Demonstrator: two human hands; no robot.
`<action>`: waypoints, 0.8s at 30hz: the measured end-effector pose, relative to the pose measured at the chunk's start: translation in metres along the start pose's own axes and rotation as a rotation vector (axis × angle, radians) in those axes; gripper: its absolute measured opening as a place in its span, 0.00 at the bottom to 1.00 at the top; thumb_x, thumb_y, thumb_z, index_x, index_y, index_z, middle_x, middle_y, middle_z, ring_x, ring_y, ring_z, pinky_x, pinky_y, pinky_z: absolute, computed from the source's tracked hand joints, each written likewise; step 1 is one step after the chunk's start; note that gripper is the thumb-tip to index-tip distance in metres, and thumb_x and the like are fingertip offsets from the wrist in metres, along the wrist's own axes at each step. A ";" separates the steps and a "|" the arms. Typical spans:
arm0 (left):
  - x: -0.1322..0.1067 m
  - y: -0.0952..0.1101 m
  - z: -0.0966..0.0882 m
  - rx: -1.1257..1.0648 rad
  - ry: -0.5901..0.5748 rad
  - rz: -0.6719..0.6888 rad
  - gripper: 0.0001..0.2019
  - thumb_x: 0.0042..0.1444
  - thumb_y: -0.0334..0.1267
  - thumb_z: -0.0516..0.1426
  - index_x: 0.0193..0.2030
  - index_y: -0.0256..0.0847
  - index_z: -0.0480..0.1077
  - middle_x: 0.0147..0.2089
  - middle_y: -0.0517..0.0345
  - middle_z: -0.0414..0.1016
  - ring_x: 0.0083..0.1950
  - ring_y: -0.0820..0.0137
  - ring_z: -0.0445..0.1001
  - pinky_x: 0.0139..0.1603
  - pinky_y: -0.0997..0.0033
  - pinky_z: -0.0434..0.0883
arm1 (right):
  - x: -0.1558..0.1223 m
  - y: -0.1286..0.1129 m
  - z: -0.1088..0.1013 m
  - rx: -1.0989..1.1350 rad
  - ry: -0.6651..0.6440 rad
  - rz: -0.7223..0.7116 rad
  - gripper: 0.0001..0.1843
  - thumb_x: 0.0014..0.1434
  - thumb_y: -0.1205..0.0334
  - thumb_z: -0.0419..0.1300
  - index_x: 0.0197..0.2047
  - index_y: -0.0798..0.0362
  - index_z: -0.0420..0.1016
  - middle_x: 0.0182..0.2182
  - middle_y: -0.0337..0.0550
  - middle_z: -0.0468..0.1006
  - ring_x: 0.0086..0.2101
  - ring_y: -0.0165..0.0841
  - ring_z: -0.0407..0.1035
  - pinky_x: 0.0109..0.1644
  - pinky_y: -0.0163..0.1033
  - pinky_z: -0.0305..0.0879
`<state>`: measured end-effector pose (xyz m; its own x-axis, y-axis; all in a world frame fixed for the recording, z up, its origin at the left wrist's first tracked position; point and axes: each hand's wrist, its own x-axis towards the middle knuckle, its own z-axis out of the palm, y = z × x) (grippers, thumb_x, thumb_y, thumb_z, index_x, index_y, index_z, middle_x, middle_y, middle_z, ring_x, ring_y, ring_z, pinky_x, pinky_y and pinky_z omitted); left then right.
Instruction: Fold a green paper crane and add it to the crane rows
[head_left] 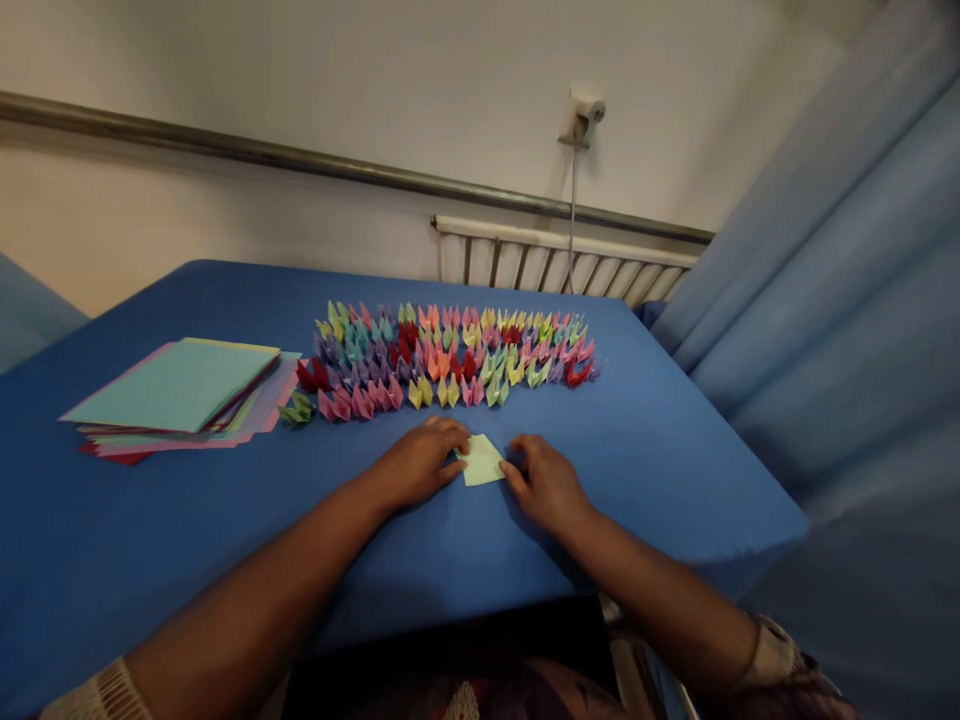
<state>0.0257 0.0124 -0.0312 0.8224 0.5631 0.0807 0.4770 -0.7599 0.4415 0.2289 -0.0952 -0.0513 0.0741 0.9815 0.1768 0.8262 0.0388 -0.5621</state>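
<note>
A small pale-green square of folded paper [481,464] lies on the blue-covered table in front of me. My left hand [426,462] is closed at its left edge, with the thumb and index finger on the paper. At the right corner, the thumb of my right hand [549,482] touches the paper, and the other fingers curl beside it. Just beyond my hands stand several rows of folded paper cranes [450,362] in pink, yellow, green, purple, red and blue.
To the left is a stack of coloured paper sheets [176,385], light blue on top, with a green crane [298,408] close by its right side. The table [675,470] ends near a blue curtain [832,260]. Behind are a metal rail [300,158], a radiator [525,245] and a plugged socket [579,118].
</note>
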 end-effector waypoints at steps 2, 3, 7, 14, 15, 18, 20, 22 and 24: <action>0.000 0.001 -0.001 0.002 -0.012 -0.017 0.06 0.57 0.36 0.57 0.41 0.41 0.72 0.45 0.52 0.74 0.50 0.60 0.69 0.53 0.60 0.66 | 0.006 -0.004 0.002 0.059 -0.037 0.099 0.16 0.62 0.56 0.58 0.51 0.54 0.69 0.41 0.49 0.79 0.35 0.38 0.73 0.42 0.44 0.68; 0.000 0.001 -0.001 -0.002 -0.013 -0.022 0.06 0.57 0.36 0.57 0.41 0.41 0.72 0.45 0.53 0.73 0.49 0.61 0.69 0.52 0.61 0.66 | 0.010 -0.006 0.005 0.103 -0.061 0.137 0.16 0.61 0.55 0.59 0.50 0.53 0.70 0.39 0.47 0.79 0.33 0.38 0.73 0.40 0.44 0.68; -0.001 0.001 -0.002 -0.022 0.000 -0.024 0.05 0.57 0.36 0.56 0.40 0.41 0.71 0.43 0.54 0.73 0.47 0.62 0.69 0.50 0.63 0.66 | 0.018 -0.008 0.018 0.361 -0.067 0.210 0.15 0.57 0.59 0.62 0.47 0.52 0.70 0.35 0.42 0.79 0.33 0.35 0.73 0.38 0.41 0.68; -0.001 0.002 -0.001 -0.003 0.003 -0.016 0.05 0.56 0.35 0.57 0.40 0.41 0.71 0.44 0.55 0.74 0.48 0.62 0.70 0.52 0.62 0.66 | 0.018 0.004 0.023 0.505 0.145 0.065 0.36 0.52 0.66 0.62 0.63 0.49 0.58 0.54 0.48 0.70 0.38 0.32 0.71 0.42 0.41 0.71; -0.002 0.003 0.000 -0.002 0.006 -0.015 0.06 0.56 0.35 0.57 0.41 0.41 0.71 0.46 0.54 0.74 0.49 0.62 0.70 0.53 0.62 0.66 | 0.019 0.006 0.023 0.491 0.153 0.088 0.37 0.51 0.65 0.63 0.64 0.49 0.57 0.55 0.49 0.69 0.38 0.32 0.72 0.43 0.42 0.71; -0.003 0.001 0.003 -0.015 0.054 0.016 0.11 0.57 0.35 0.57 0.47 0.42 0.70 0.55 0.52 0.71 0.56 0.60 0.68 0.58 0.60 0.64 | 0.021 0.010 0.025 0.480 0.101 0.148 0.35 0.52 0.65 0.62 0.63 0.50 0.59 0.51 0.47 0.73 0.34 0.32 0.71 0.40 0.42 0.71; -0.003 -0.001 0.007 -0.036 0.091 0.033 0.17 0.58 0.37 0.58 0.55 0.43 0.67 0.59 0.52 0.69 0.60 0.60 0.65 0.61 0.58 0.63 | 0.021 0.010 0.028 0.509 0.066 0.149 0.32 0.53 0.67 0.60 0.62 0.50 0.60 0.46 0.45 0.75 0.33 0.32 0.71 0.39 0.40 0.71; -0.001 -0.004 0.011 -0.055 0.114 0.022 0.23 0.58 0.39 0.58 0.60 0.44 0.64 0.59 0.51 0.70 0.60 0.59 0.65 0.62 0.56 0.63 | 0.019 0.009 0.029 0.520 0.055 0.089 0.31 0.54 0.68 0.59 0.62 0.50 0.60 0.43 0.42 0.76 0.36 0.32 0.72 0.42 0.40 0.71; 0.000 -0.005 0.013 -0.071 0.121 0.003 0.25 0.58 0.39 0.59 0.63 0.44 0.63 0.59 0.50 0.71 0.60 0.58 0.65 0.62 0.54 0.63 | 0.016 0.008 0.027 0.474 0.048 -0.018 0.31 0.55 0.69 0.57 0.62 0.49 0.61 0.41 0.41 0.76 0.39 0.33 0.72 0.47 0.41 0.69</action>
<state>0.0275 0.0127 -0.0449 0.7784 0.5993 0.1868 0.4482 -0.7389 0.5031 0.2214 -0.0741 -0.0745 0.0972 0.9704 0.2211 0.4828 0.1483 -0.8631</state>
